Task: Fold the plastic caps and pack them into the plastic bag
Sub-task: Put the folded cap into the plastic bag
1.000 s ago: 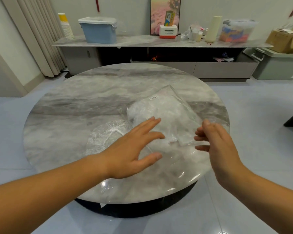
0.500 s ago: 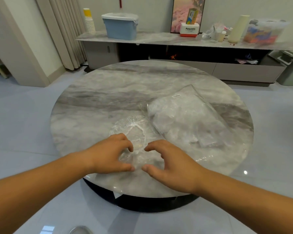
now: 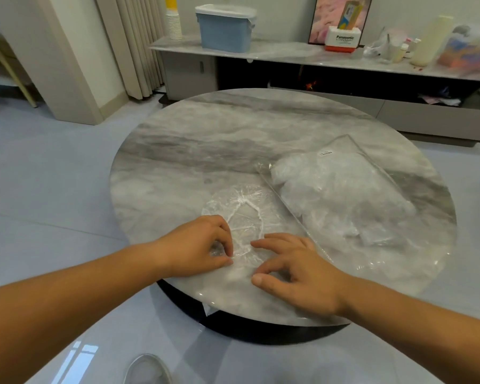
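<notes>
Left hand [image 3: 194, 245] pinches the barely visible plastic cap [image 3: 243, 210]; right hand [image 3: 297, 273] lies open.

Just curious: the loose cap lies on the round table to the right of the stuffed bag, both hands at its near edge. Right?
Not quite: the head view shows the loose cap left of the stuffed bag, not right. It lies on the round table, left hand and right hand at its near edge.
</notes>
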Motion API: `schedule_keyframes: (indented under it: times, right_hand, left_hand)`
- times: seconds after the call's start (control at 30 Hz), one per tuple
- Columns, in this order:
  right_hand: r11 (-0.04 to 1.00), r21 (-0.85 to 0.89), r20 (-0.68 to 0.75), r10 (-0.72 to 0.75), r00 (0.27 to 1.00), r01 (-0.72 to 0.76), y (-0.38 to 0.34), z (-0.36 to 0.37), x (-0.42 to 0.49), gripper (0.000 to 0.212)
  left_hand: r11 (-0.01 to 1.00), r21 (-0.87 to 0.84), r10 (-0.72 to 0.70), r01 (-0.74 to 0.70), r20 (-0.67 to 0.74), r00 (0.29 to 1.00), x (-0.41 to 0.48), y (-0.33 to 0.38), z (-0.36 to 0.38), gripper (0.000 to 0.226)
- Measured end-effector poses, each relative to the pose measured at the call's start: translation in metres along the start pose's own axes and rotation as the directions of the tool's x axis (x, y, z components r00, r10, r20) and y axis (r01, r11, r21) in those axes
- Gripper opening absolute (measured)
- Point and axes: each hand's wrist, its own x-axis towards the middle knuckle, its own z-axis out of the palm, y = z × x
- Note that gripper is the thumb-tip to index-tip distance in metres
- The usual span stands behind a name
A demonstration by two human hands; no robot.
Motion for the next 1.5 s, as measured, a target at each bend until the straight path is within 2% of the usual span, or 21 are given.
schedule_keyframes:
  times: [0.13,0.23,0.37,0.5,0.57,0.67,0.77,0.87,1.0,1.1,1.27,1.33,1.4,1.5]
  right_hand:
    - [0.995,-0.098,0.038,-0.018,0.999,0.022,0.0,0.0,-0.004,0.071]
    - [0.983,-0.177,0.059,-0.04,0.997,0.05,0.002,0.003,-0.005,0.089]
    - [0.97,-0.234,0.042,-0.054,0.998,0.062,0.002,0.003,-0.006,0.094]
    - [0.981,-0.183,-0.016,-0.069,0.997,0.065,0.001,-0.004,-0.005,0.092]
    - [0.991,-0.119,-0.048,-0.063,0.997,0.056,-0.002,-0.01,-0.006,0.087]
    - [1.0,0.029,-0.063,0.003,0.998,-0.001,-0.004,-0.017,-0.004,0.072]
    - [0.985,0.159,-0.049,0.069,0.996,-0.061,-0.003,-0.019,0.002,0.074]
    - [0.986,0.139,-0.019,0.095,0.995,-0.091,-0.002,-0.016,0.01,0.078]
    - [0.994,-0.056,0.028,0.091,0.995,-0.09,0.001,-0.008,0.018,0.076]
    - [0.984,-0.143,0.042,0.113,0.993,-0.106,0.002,-0.007,0.024,0.07]
    - [0.977,-0.194,-0.095,0.07,0.993,-0.088,-0.006,-0.015,0.04,0.078]
    - [0.985,-0.135,-0.142,0.084,0.986,-0.104,-0.01,-0.019,0.052,0.069]
    - [0.986,0.036,-0.132,0.168,0.977,-0.165,-0.009,-0.023,0.068,0.056]
    - [0.935,0.266,-0.124,0.275,0.953,-0.235,-0.003,-0.032,0.087,0.063]
  left_hand:
    - [0.997,-0.076,-0.016,0.014,-0.028,0.999,0.001,-0.002,0.001,0.003]
    - [0.987,-0.159,-0.032,0.028,-0.028,0.999,0.001,-0.004,0.002,0.023]
    - [0.979,-0.198,-0.061,0.057,-0.013,0.998,-0.001,-0.007,0.004,0.04]
    - [0.984,-0.176,-0.041,0.035,-0.031,0.999,-0.006,-0.007,0.003,0.04]
    - [0.983,-0.18,-0.054,0.043,-0.057,0.997,-0.007,-0.006,0.001,0.032]
    - [0.939,-0.327,-0.132,0.107,-0.056,0.99,-0.008,-0.004,-0.006,0.01]
    - [0.874,-0.45,-0.234,0.181,-0.065,0.97,-0.003,-0.003,-0.01,0.015]
    - [0.79,-0.55,-0.369,0.271,-0.074,0.927,0.005,-0.005,-0.01,0.021]
    - [0.835,-0.398,-0.48,0.381,-0.185,0.858,0.017,-0.009,-0.005,0.024]
    - [0.847,-0.324,-0.505,0.422,-0.239,0.829,0.022,-0.012,-0.001,0.024]
    - [0.854,-0.311,-0.502,0.417,-0.281,0.818,0.024,-0.017,0.009,0.025]
    - [0.852,-0.313,-0.506,0.42,-0.286,0.814,0.024,-0.017,0.008,0.026]
    - [0.847,-0.318,-0.513,0.426,-0.279,0.812,0.024,-0.017,0.007,0.029]
    - [0.835,-0.342,-0.527,0.431,-0.272,0.805,0.022,-0.018,0.006,0.031]
